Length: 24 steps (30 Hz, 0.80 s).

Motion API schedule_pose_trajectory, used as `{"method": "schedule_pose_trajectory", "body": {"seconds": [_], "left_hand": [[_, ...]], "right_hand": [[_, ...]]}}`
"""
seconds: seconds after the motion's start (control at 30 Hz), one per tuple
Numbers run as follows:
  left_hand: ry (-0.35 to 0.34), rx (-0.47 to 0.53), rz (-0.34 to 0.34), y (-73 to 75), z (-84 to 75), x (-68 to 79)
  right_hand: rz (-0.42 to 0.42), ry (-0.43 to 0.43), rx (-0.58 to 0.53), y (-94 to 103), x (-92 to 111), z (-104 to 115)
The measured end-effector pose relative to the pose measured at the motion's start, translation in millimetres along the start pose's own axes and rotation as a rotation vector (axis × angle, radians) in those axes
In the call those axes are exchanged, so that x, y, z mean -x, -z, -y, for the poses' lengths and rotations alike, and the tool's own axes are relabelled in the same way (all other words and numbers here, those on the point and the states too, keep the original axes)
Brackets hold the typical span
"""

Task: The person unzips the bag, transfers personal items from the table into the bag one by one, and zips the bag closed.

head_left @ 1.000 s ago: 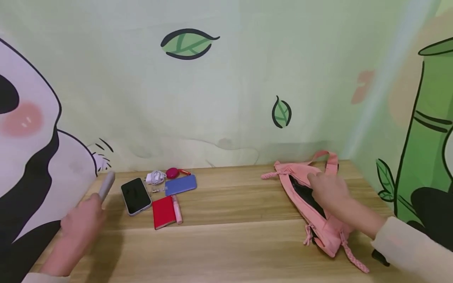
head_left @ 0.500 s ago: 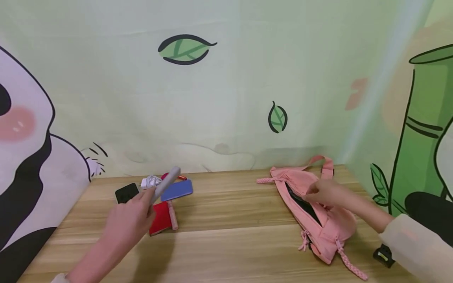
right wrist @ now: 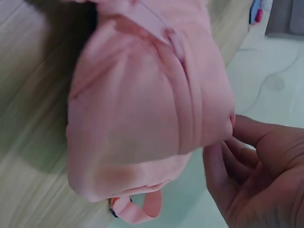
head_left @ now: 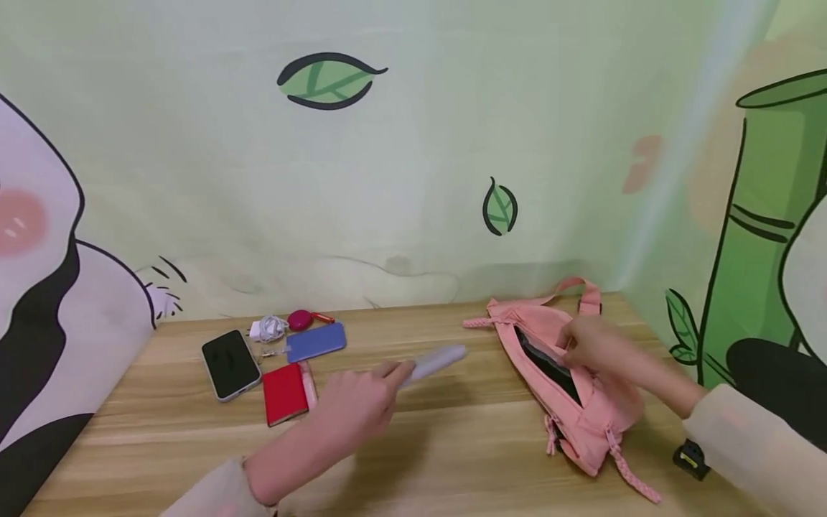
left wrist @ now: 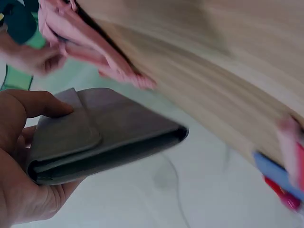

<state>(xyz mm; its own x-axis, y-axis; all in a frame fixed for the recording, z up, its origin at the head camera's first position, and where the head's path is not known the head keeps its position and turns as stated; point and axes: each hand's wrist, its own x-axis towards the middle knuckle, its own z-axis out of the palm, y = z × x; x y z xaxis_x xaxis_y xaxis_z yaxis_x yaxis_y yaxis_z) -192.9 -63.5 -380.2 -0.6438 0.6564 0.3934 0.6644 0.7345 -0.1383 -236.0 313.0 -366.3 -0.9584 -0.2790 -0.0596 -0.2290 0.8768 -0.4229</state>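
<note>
My left hand (head_left: pixel 358 402) holds a flat grey flap wallet (left wrist: pixel 114 126) over the middle of the table, its thumb on the flap side. In the head view the wallet points toward a pink bag (head_left: pixel 610 413) lying at the right. The bag's long zip opening gapes, showing a dark lining (head_left: pixel 549 368). My right hand (head_left: pixel 597 346) pinches the edge of that opening between thumb and fingers. The right wrist view shows the same pinch on the pink fabric, with the fingertips partly hidden behind it.
At the left lie a phone (head_left: pixel 231 365), a red notebook (head_left: pixel 284 395), a pink tube (head_left: pixel 309 388), a blue card holder (head_left: pixel 316 342), a white charger with cable (head_left: pixel 268 329) and a round magenta case (head_left: pixel 300 320). A small black object (head_left: pixel 690 459) sits near the right sleeve. A printed wall backs the table.
My left hand has carried the wallet from the far left, past the phone and notebook, to the table's middle. The right hand stays at the bag, pulling its opening a little wider.
</note>
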Motion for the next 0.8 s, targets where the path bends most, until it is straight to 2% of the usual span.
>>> {"method": "schedule_pose_trajectory", "body": {"seconds": [0.13,0.3,0.33,0.4,0.57,0.63,0.73,0.8], "left_hand": [[-0.175,-0.072,-0.045,-20.9,-21.7,-31.0],[-0.363,-0.182,-0.138,-49.5,-48.2,-68.9],[-0.386,-0.205,-0.139,-54.8,-52.0,-74.9],[-0.426,-0.240,-0.096,-63.5,-57.4,-83.3],[-0.465,-0.210,0.102,-79.6,-61.3,-89.4],[-0.459,-0.183,0.146,-83.5,-60.0,-89.6],[-0.451,-0.191,0.142,-85.3,-57.4,-92.0],[-0.443,-0.214,0.095,-84.2,-57.2,-94.7]], "right_hand": [[-0.123,0.072,0.211,-4.0,0.9,7.2],[-0.177,0.094,0.310,-12.8,4.6,13.2],[-0.187,0.101,0.314,-13.8,4.8,14.1],[-0.214,0.125,0.321,-14.6,4.7,15.3],[-0.276,0.168,0.317,-7.5,5.8,19.1],[-0.281,0.158,0.314,-4.4,7.4,19.6],[-0.271,0.135,0.315,-1.8,8.8,19.1],[-0.257,0.119,0.307,-1.0,8.4,18.4]]}}
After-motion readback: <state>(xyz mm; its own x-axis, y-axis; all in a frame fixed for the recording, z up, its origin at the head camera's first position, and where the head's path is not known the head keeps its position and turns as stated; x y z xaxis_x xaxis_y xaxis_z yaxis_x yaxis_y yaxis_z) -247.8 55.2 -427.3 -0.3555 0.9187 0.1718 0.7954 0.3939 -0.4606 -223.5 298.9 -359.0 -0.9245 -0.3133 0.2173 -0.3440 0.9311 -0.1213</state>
